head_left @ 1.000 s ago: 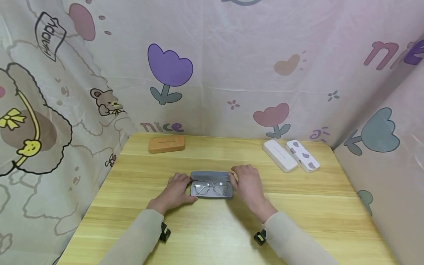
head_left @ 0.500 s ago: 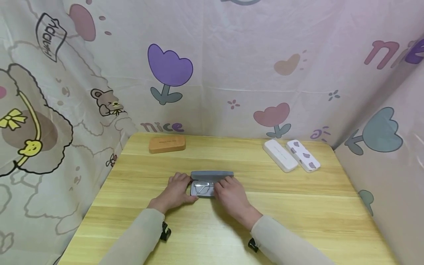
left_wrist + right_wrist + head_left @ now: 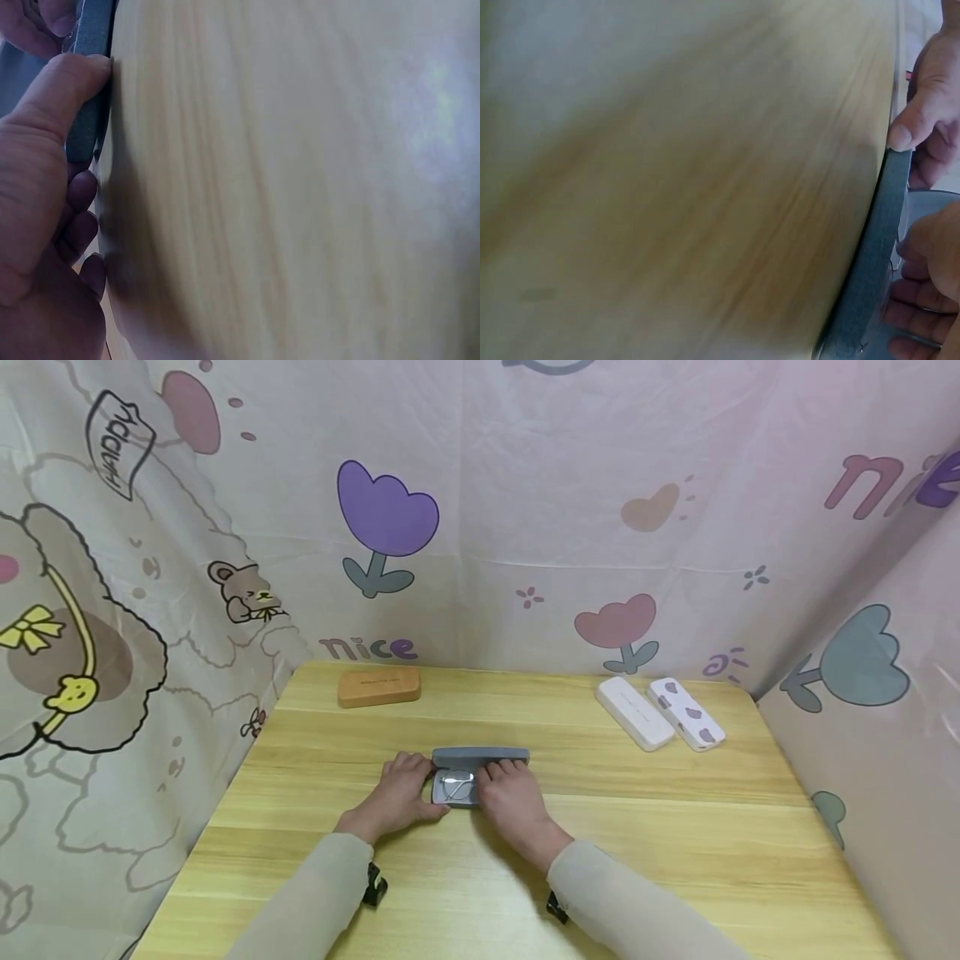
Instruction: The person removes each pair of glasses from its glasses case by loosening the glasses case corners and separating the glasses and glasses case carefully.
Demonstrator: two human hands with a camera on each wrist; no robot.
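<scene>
A grey-blue glasses case (image 3: 480, 756) lies on the table with its lid raised. Inside sits a pair of thin-framed glasses (image 3: 455, 787); only the left lens and part of a folded temple show. My left hand (image 3: 401, 789) grips the case's left end, with the thumb (image 3: 86, 71) against the front wall and fingers behind. My right hand (image 3: 516, 800) reaches into the right half and covers the other lens. In the right wrist view its fingers (image 3: 919, 319) curl down inside the case, around the middle of the glasses; the exact contact is partly hidden.
A brown-orange case (image 3: 378, 687) lies at the back left of the wooden table (image 3: 675, 852). At the back right, a white case (image 3: 634, 713) lies beside a white patterned case (image 3: 686, 714). Printed curtains (image 3: 495, 510) stand behind and along both sides.
My right hand has left the right edge of the lid and moved left and down into the case, over the glasses. The lid has tipped slightly forward. My left hand keeps its hold.
</scene>
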